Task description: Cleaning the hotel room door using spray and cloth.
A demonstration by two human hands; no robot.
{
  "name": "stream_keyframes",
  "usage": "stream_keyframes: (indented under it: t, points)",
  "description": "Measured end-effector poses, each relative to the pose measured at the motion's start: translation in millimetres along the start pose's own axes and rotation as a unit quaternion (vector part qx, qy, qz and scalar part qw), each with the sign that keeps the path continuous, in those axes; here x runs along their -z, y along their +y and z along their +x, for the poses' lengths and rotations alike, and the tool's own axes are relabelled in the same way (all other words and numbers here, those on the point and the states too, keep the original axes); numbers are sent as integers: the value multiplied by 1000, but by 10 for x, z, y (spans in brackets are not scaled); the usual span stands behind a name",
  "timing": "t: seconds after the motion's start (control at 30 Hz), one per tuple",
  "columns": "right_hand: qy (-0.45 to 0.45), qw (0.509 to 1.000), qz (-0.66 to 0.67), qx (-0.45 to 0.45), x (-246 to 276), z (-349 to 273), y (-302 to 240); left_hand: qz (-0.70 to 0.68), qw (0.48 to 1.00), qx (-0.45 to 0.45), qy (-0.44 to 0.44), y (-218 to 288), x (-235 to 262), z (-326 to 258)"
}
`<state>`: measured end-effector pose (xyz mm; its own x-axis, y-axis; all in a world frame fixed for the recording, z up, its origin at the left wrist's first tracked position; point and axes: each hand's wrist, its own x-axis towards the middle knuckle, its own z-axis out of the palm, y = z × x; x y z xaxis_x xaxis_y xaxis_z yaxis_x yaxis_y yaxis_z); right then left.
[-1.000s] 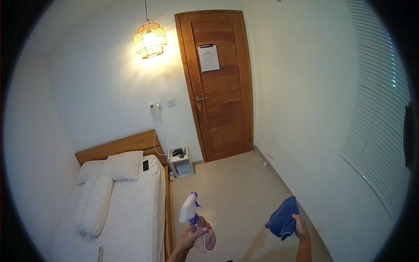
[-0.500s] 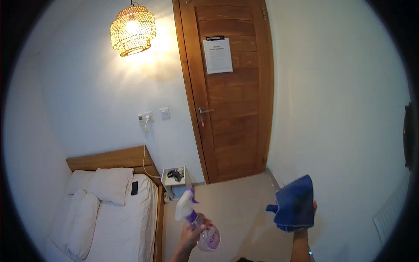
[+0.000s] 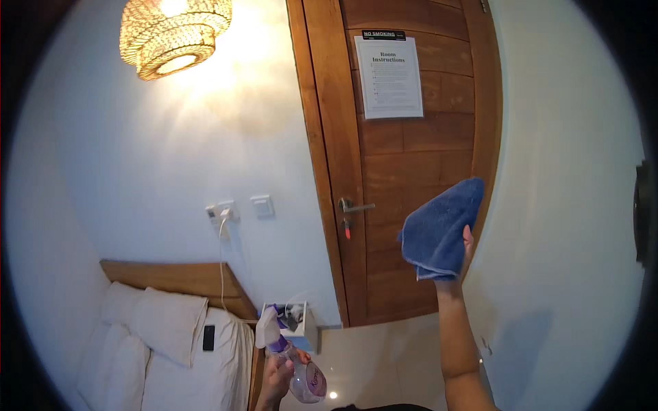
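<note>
Low in the view, my left hand (image 3: 276, 377) is wrapped round a clear spray bottle (image 3: 306, 382) with a white and purple trigger head. The bottle is tilted, its nozzle pointing up and left. My right arm reaches forward, and my right hand (image 3: 467, 241) grips a folded blue cloth (image 3: 442, 229). Most of that hand's fingers are hidden behind the cloth. Behind the cloth stands a wooden door (image 3: 418, 161) with a metal lever handle (image 3: 358, 206); I cannot tell whether the cloth touches it.
A printed sheet (image 3: 389, 85) hangs on the door. To the left are a bed (image 3: 185, 383) with white pillows and a dark phone (image 3: 208, 338), and a small white bedside table (image 3: 308, 334). A woven lamp (image 3: 177, 38) hangs above. A plain wall (image 3: 562, 171) runs along the right.
The door looks larger and nearer. My right hand has lifted the cloth up and forward, in front of the door. The spray bottle stays in my left hand, slightly lower and further left.
</note>
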<state>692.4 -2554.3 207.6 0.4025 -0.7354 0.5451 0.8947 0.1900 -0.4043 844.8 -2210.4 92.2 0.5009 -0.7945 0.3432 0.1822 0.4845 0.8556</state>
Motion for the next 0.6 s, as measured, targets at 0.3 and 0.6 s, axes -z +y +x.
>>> stream_keyframes:
  t: [0.3,0.6]
  points:
    - [-91,450,-787,412,341,2491,1457,116,993,16,-8,-276,375,2073]
    - [-299,475,-712,422,272,3868,2610,144,974,-2,174,-706,706,2994]
